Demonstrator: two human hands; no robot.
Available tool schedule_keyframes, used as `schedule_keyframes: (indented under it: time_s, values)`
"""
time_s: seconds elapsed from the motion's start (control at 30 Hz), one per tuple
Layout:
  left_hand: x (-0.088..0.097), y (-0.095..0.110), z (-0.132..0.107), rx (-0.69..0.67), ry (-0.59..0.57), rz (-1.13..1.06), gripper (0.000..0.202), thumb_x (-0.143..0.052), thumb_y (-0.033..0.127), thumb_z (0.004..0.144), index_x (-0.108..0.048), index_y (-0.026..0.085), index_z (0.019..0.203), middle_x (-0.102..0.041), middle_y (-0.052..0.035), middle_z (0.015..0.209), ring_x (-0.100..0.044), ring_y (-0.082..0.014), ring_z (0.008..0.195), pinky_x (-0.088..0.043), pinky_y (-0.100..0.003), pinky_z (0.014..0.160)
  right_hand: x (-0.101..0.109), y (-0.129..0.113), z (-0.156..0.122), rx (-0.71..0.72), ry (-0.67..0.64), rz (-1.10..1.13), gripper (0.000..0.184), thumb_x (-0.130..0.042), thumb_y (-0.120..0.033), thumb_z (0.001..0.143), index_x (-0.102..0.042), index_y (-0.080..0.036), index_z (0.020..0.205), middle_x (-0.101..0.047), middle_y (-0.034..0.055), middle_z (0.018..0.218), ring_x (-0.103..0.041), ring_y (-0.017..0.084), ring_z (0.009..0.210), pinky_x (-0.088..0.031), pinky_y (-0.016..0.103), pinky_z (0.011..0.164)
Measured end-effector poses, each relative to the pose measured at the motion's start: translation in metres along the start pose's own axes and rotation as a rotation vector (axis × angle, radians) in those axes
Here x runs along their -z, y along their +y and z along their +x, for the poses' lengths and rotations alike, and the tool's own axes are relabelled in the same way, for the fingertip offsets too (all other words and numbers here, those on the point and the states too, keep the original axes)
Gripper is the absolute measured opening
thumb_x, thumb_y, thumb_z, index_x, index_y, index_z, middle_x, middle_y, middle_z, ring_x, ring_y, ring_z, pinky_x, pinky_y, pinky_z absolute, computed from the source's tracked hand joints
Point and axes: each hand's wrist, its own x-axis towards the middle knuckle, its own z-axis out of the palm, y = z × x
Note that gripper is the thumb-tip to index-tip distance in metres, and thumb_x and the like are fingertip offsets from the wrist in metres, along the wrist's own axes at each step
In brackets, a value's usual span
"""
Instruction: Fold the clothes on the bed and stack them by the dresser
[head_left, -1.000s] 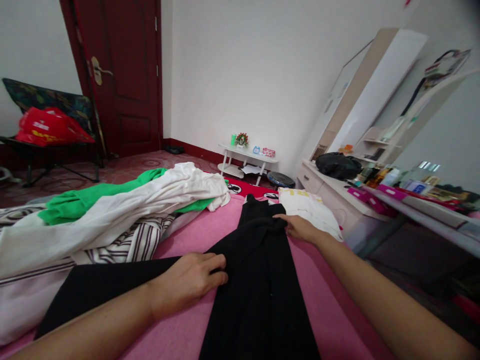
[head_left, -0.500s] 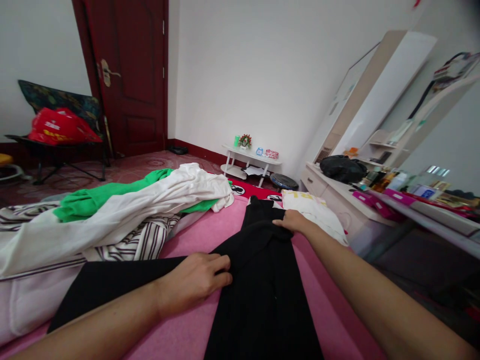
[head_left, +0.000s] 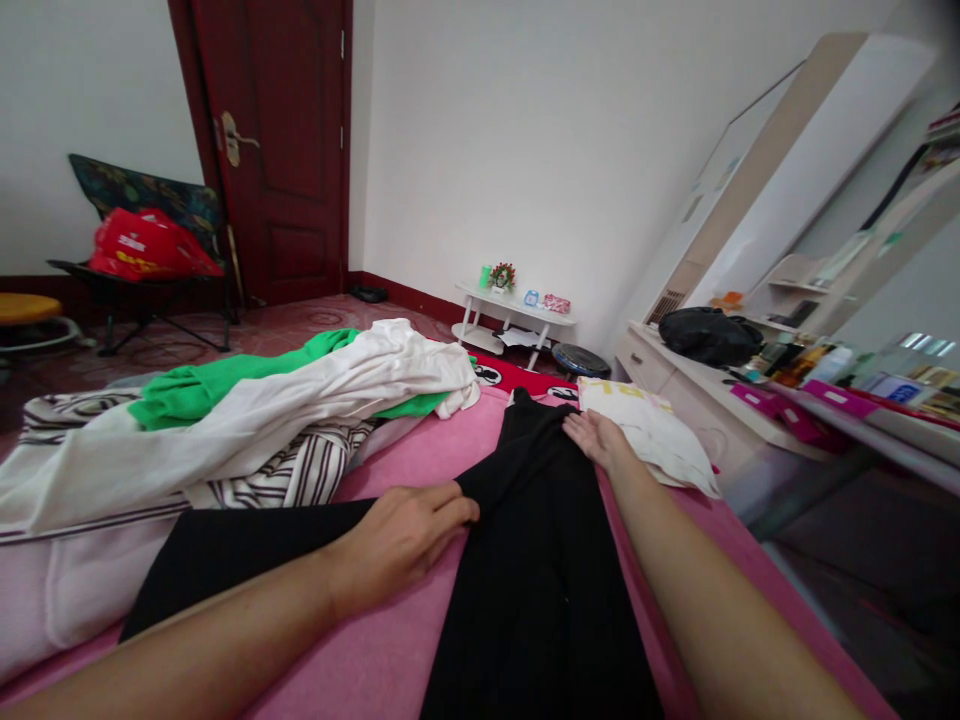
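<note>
A black garment (head_left: pixel 540 560) lies spread on a pink bed cover (head_left: pixel 420 460), one part running away from me and another to the left. My left hand (head_left: pixel 401 535) rests on its edge near the middle, fingers curled down and pinching the cloth. My right hand (head_left: pixel 600 440) lies flat on the far end of the garment, fingers stretched out, beside a white printed cloth (head_left: pixel 649 430).
A heap of white (head_left: pixel 300 400), green (head_left: pixel 202 385) and striped clothes (head_left: pixel 300 470) covers the bed's left side. A white dresser (head_left: pixel 705 400) with a black bag (head_left: pixel 701 335) and small items stands right. A dark red door (head_left: pixel 277 150), a chair with a red bag (head_left: pixel 146 245) and a small white table (head_left: pixel 517 310) lie beyond.
My right hand has smoothed forward along the garment and opened flat. My left hand shifted slightly right on the cloth. The view turned a little left.
</note>
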Motion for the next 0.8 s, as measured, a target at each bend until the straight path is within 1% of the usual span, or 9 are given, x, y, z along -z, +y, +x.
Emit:
schedule_keyframes:
  time_s: [0.1, 0.2, 0.3, 0.37, 0.5, 0.6, 0.67, 0.73, 0.8]
  values:
    - [-0.002, -0.009, 0.001, 0.282, 0.125, -0.051, 0.022, -0.044, 0.027, 0.093, -0.050, 0.022, 0.113, -0.066, -0.0034, 0.102, -0.064, -0.0195, 0.090, -0.046, -0.030, 0.074, -0.021, 0.016, -0.016, 0.061, -0.025, 0.075, 0.042, -0.035, -0.025, 0.090, -0.041, -0.022, 0.131, -0.053, 0.0105, 0.133, -0.054, 0.015, 0.118, -0.049, 0.032, 0.091]
    - [0.001, -0.016, 0.003, 0.475, 0.121, 0.013, 0.025, -0.044, 0.035, 0.092, -0.057, 0.023, 0.109, -0.069, -0.0049, 0.095, -0.066, -0.0231, 0.088, -0.046, -0.031, 0.072, -0.029, 0.021, -0.033, 0.188, -0.012, -0.047, 0.052, -0.041, -0.028, 0.086, -0.035, -0.020, 0.137, -0.041, 0.0097, 0.144, -0.041, 0.017, 0.131, -0.036, 0.037, 0.106]
    - [0.004, -0.016, 0.003, 0.528, 0.077, 0.073, 0.028, -0.042, 0.040, 0.092, -0.063, 0.023, 0.100, -0.070, -0.0059, 0.090, -0.066, -0.0231, 0.085, -0.045, -0.030, 0.070, -0.030, 0.016, -0.058, 0.362, 0.021, -0.329, 0.059, -0.041, -0.032, 0.085, -0.033, -0.013, 0.140, -0.036, 0.0128, 0.146, -0.031, 0.021, 0.136, -0.023, 0.040, 0.113]
    - [0.006, -0.015, 0.004, 0.549, 0.066, 0.100, 0.031, -0.041, 0.042, 0.091, -0.065, 0.023, 0.098, -0.070, -0.0064, 0.088, -0.066, -0.0232, 0.084, -0.044, -0.030, 0.068, -0.032, 0.011, -0.077, 0.414, -0.014, -0.446, 0.062, -0.037, -0.039, 0.088, -0.027, -0.015, 0.144, -0.031, 0.0110, 0.150, -0.024, 0.022, 0.139, -0.019, 0.043, 0.114]
    - [0.015, -0.019, 0.008, 0.586, 0.048, 0.099, 0.036, -0.040, 0.045, 0.090, -0.068, 0.021, 0.095, -0.070, -0.0083, 0.086, -0.065, -0.0239, 0.084, -0.044, -0.030, 0.069, -0.037, 0.003, -0.101, 0.335, -0.171, -0.577, 0.069, -0.027, -0.055, 0.090, -0.017, -0.021, 0.148, -0.021, 0.0063, 0.154, -0.012, 0.023, 0.142, -0.010, 0.052, 0.113]
    - [0.042, -0.029, 0.015, 0.632, -0.096, -0.026, 0.038, -0.049, 0.051, 0.082, -0.069, 0.019, 0.088, -0.069, -0.0075, 0.083, -0.065, -0.0236, 0.078, -0.045, -0.028, 0.066, -0.037, 0.001, -0.102, 0.244, -0.215, -0.579, 0.071, -0.018, -0.061, 0.089, -0.021, -0.021, 0.148, -0.017, 0.0048, 0.155, -0.014, 0.023, 0.142, -0.007, 0.050, 0.113]
    - [0.071, -0.035, 0.019, 0.670, -0.262, -0.110, 0.040, -0.062, 0.052, 0.069, -0.070, 0.019, 0.089, -0.070, -0.0053, 0.080, -0.065, -0.0231, 0.073, -0.045, -0.027, 0.063, -0.034, 0.000, -0.100, 0.207, -0.214, -0.547, 0.071, -0.014, -0.062, 0.089, -0.021, -0.021, 0.148, -0.016, 0.0040, 0.155, -0.014, 0.021, 0.142, -0.006, 0.047, 0.114]
    - [0.103, -0.039, 0.020, 0.668, -0.382, -0.100, 0.045, -0.073, 0.047, 0.056, -0.071, 0.019, 0.091, -0.070, -0.0039, 0.079, -0.065, -0.0238, 0.072, -0.046, -0.027, 0.064, -0.031, -0.001, -0.099, 0.179, -0.210, -0.500, 0.073, -0.013, -0.062, 0.089, -0.019, -0.020, 0.148, -0.016, 0.0046, 0.155, -0.014, 0.021, 0.142, -0.006, 0.044, 0.115]
    - [0.131, -0.041, 0.016, 0.645, -0.482, -0.097, 0.045, -0.076, 0.042, 0.051, -0.071, 0.019, 0.089, -0.070, -0.0032, 0.078, -0.064, -0.0247, 0.075, -0.047, -0.028, 0.067, -0.029, -0.001, -0.099, 0.147, -0.199, -0.426, 0.075, -0.014, -0.063, 0.088, -0.018, -0.019, 0.148, -0.017, 0.0057, 0.155, -0.015, 0.022, 0.142, -0.006, 0.043, 0.115]
